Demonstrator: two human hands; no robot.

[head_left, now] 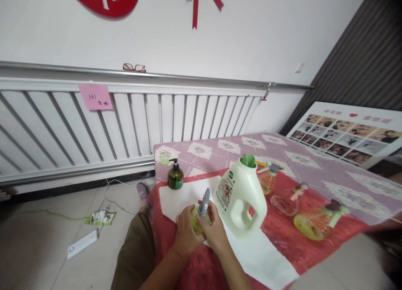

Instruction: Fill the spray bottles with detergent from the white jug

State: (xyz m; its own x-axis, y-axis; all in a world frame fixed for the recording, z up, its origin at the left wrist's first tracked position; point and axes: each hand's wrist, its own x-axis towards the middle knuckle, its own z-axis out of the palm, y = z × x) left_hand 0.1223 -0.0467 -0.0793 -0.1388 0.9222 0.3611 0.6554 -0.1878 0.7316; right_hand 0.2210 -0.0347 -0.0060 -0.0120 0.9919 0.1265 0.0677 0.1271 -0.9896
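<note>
My left hand (186, 230) is wrapped round a small yellow-green spray bottle (196, 223), low over the front of the table. Its grey trigger head (205, 204) points upward, with the fingers of my right hand (214, 228) closed on it. Just right of my hands a large pale green jug (240, 198) stands upright, a green cup-like piece (248, 160) in its mouth. A dark green pump bottle (175, 175) with a black pump stands behind my hands to the left. My palms hide most of the spray bottle.
White paper (266, 256) lies over a red cloth (334, 235) on the table. Two yellow spray bottles, one near (309, 225) and one farther back (267, 182), stand right of the jug beside a clear dish (284, 205). A radiator (185, 114) runs behind. A power strip (101, 217) is on the floor.
</note>
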